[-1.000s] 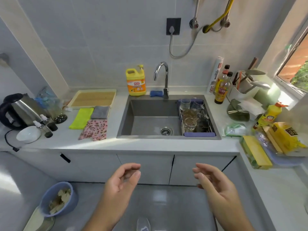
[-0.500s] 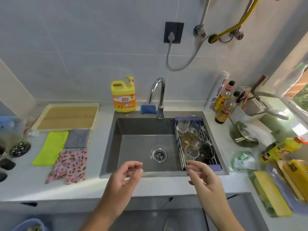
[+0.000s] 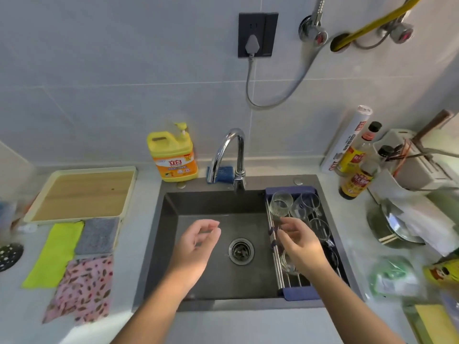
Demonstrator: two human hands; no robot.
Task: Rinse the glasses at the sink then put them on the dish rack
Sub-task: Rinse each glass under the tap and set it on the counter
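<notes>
Glasses [image 3: 280, 204] in rack [image 3: 301, 293], right grip [image 3: 301, 247] above — empty

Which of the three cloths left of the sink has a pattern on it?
The pink cloth with the dark leaf print, frontmost of the three. The lime-green cloth beside it and the grey cloth behind it are plain.

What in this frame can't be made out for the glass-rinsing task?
Head view only:
- Count of glasses on the dish rack: the right hand covers the middle ones.
- Yellow bottle at the right: blurred, cut by the frame edge.
- Black perforated disc at the left: cut by the edge.
- Label on the dark sauce bottle: too small to read.
</notes>
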